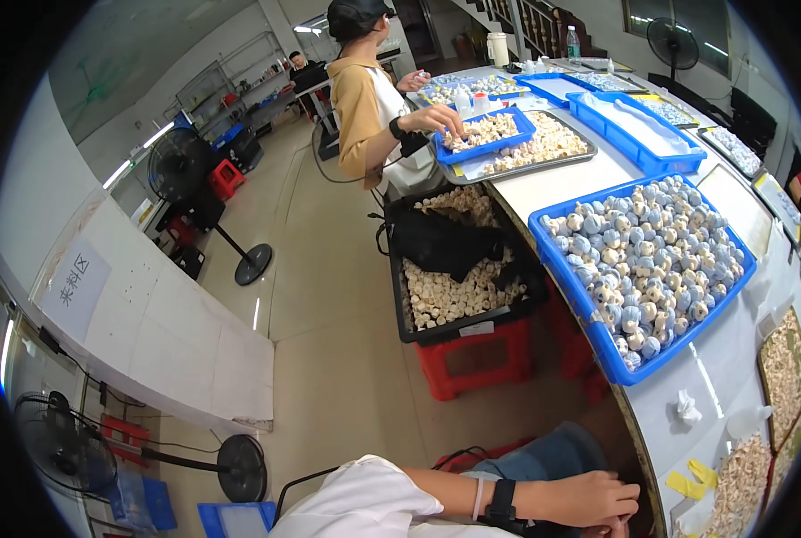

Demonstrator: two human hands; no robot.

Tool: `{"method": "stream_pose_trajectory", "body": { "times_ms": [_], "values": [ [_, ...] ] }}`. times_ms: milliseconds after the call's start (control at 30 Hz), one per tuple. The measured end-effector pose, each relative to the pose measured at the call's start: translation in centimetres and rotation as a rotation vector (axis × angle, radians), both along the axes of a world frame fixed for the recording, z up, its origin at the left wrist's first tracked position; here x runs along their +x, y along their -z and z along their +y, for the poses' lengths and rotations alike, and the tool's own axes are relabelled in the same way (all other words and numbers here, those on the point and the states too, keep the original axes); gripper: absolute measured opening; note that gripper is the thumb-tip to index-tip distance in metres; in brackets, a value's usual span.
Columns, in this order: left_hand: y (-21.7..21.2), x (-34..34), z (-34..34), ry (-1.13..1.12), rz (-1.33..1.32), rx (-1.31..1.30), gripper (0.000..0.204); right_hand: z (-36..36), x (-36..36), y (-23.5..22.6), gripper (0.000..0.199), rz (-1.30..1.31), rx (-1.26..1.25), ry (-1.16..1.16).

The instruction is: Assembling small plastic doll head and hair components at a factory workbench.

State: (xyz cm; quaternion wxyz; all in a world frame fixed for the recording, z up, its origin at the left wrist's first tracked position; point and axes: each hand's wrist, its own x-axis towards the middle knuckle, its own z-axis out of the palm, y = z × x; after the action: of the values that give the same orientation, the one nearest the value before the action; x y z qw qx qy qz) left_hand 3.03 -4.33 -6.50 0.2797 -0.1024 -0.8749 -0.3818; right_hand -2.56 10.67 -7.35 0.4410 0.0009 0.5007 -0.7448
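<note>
My left hand (589, 498), with a black watch (501, 499) and a pale band on the wrist, is low at the table's edge. Its fingers are curled together, and whatever they may hold is hidden. Just below it, only a sliver of my right hand (610, 529) shows, close against the left; its fingers are mostly out of sight. Beside them on the white table (638, 421) lie yellow strips (692, 480) and a heap of small beige pieces (737, 484). Farther up stands a blue tray (638, 372) full of small round blue-and-cream pieces (652, 269).
A black crate (472, 334) of cream pieces, partly covered by black cloth (445, 244), rests on a red stool (477, 363). Beyond it, a co-worker (365, 117) reaches into a small blue tray (481, 154). Standing fans (181, 166) and a white partition (149, 314) are at left.
</note>
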Motion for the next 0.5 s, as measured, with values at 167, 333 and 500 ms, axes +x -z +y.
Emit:
{"method": "stream_pose_trajectory", "body": {
  "times_ms": [167, 333, 500],
  "values": [
    [0.6, 0.2, -0.5, 0.038, 0.161, -0.004, 0.009, 0.1, 0.5, -0.9, 0.023, -0.218, -0.1, -0.104],
    [0.9, 0.1, -0.3, 0.049, 0.16, -0.068, 0.007, -0.1, 0.3, -1.7, 0.022, -0.385, -0.137, -0.145],
    [1.8, 0.1, 0.0, 0.076, 0.186, -0.028, 0.01, 0.1, 0.5, -1.5, 0.023, -0.505, -0.246, -0.21]
  ]
}}
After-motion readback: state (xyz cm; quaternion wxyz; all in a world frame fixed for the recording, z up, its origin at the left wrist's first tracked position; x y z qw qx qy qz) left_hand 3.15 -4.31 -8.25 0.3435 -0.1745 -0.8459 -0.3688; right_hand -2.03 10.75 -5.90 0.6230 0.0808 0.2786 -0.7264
